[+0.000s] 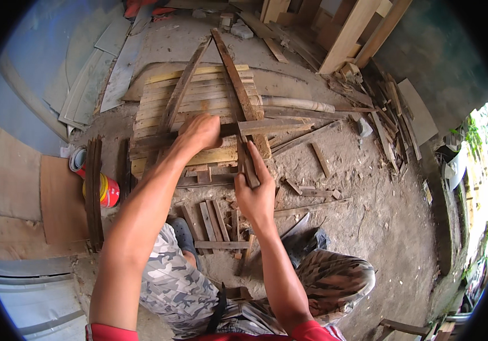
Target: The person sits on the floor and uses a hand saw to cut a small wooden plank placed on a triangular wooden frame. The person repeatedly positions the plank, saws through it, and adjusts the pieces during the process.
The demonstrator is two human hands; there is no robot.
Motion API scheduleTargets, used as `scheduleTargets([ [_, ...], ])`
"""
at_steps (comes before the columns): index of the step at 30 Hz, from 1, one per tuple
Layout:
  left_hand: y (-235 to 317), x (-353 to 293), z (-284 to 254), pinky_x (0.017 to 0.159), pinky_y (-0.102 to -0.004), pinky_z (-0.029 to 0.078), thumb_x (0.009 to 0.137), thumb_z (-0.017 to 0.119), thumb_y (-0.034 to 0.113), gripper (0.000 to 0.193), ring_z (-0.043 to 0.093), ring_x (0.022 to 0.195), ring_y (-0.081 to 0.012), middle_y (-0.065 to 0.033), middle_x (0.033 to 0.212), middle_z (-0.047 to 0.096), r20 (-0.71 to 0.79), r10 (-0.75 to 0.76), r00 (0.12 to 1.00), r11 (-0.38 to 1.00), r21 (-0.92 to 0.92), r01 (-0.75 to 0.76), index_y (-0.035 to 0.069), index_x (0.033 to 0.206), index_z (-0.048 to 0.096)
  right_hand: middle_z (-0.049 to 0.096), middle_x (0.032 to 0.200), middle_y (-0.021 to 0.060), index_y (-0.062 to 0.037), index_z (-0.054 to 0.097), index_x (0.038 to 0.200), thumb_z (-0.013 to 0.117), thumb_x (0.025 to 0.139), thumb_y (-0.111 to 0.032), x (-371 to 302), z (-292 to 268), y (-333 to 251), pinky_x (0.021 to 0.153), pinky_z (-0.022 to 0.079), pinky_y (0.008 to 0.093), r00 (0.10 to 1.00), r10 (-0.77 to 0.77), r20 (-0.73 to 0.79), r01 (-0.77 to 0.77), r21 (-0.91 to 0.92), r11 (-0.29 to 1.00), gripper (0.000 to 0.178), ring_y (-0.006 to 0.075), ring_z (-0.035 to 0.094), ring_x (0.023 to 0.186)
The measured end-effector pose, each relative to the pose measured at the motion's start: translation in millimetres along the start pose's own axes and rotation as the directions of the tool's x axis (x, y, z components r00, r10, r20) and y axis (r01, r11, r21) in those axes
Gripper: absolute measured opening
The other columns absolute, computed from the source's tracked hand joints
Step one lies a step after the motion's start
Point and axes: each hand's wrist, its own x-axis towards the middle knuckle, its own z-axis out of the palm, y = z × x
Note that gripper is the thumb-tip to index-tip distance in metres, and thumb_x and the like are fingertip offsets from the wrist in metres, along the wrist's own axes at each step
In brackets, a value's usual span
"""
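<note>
Two long wooden strips meet at a point at the far end, a left strip (186, 85) and a right strip (232, 74), making a narrow A shape. A wooden crosspiece (275, 125) lies across both of them. My left hand (199, 132) is closed in a fist around the crosspiece, between the two strips. Lower down, my right hand (256, 193) grips the near end of the right strip, its index finger stretched along the wood toward the crossing. Beneath lies a low platform of pale slats (213, 102). My left fist covers part of the crosspiece.
Short wood offcuts (213, 220) lie on the dirt floor before my knees. A red and yellow can (108, 190) stands left, behind an upright dark board (93, 193). Scrap wood (389, 122) is heaped along the right wall; a wooden frame (363, 34) stands at the back.
</note>
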Motion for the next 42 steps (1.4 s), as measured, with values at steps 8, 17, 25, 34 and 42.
scheduleTargets([
  [8, 3.3, -4.5, 8.7, 0.053, -0.0391, 0.047, 0.080, 0.056, 0.000, 0.014, 0.054, 0.057, -0.0235, -0.0142, 0.070, 0.063, -0.085, -0.011, 0.996, 0.996, 0.092, 0.018, 0.000, 0.067, 0.060, 0.066, 0.116, 0.0294, -0.0071, 0.041, 0.150, 0.059, 0.087, -0.003, -1.9, -5.8, -19.8, 0.084, 0.053, 0.0377, 0.992, 0.123, 0.022, -0.123, -0.010, 0.992, 0.066, 0.0361, 0.069, 0.105],
  [17, 12.8, -14.7, 8.0, 0.043, -0.0351, 0.036, 0.080, 0.053, 0.005, 0.016, 0.049, 0.049, -0.0174, -0.0094, 0.061, 0.058, -0.067, -0.151, 0.986, 0.958, -0.258, 0.129, -0.001, 0.066, 0.057, 0.070, 0.102, 0.0283, -0.0080, 0.045, 0.148, 0.064, 0.087, -0.001, -72.4, -2.6, 15.0, 0.068, 0.055, 0.0338, 0.991, 0.003, -0.132, 0.002, 0.033, 0.999, 0.064, 0.0316, 0.075, 0.087],
  [25, -14.0, 1.2, 3.4, 0.079, -0.0445, 0.056, 0.069, 0.076, 0.026, 0.053, 0.072, 0.088, -0.0359, -0.0252, 0.092, 0.072, 0.075, -0.018, 0.997, 0.999, -0.028, 0.020, -0.002, 0.113, 0.067, 0.074, 0.098, 0.0186, 0.0022, 0.049, 0.142, 0.064, 0.082, 0.004, -178.1, -90.0, 2.8, 0.064, 0.053, 0.0255, 0.979, -0.126, -0.159, 0.122, -0.035, 0.992, 0.062, 0.0140, 0.072, 0.073],
  [34, -11.4, -22.0, 20.7, 0.086, -0.0376, 0.057, 0.085, 0.074, 0.045, 0.043, 0.067, 0.112, -0.0289, -0.0061, 0.121, 0.070, -0.385, 0.290, 0.876, 0.937, -0.072, -0.342, 0.024, 0.123, 0.070, 0.073, 0.094, 0.0128, 0.0043, 0.047, 0.143, 0.060, 0.083, 0.005, -195.9, -111.9, 17.8, 0.069, 0.051, 0.0229, 0.945, 0.027, -0.325, -0.037, -0.023, 0.999, 0.060, 0.0078, 0.066, 0.073],
  [42, -1.5, -25.2, 14.8, 0.074, -0.0342, 0.058, 0.090, 0.072, 0.026, 0.014, 0.072, 0.087, -0.0217, -0.0010, 0.099, 0.075, -0.644, 0.388, 0.659, 0.851, -0.024, -0.524, 0.014, 0.094, 0.078, 0.074, 0.102, 0.0159, 0.0039, 0.049, 0.142, 0.062, 0.085, 0.004, -202.7, -114.9, 25.5, 0.072, 0.052, 0.0223, 0.950, 0.106, -0.294, -0.104, 0.023, 0.994, 0.058, 0.0087, 0.068, 0.078],
])
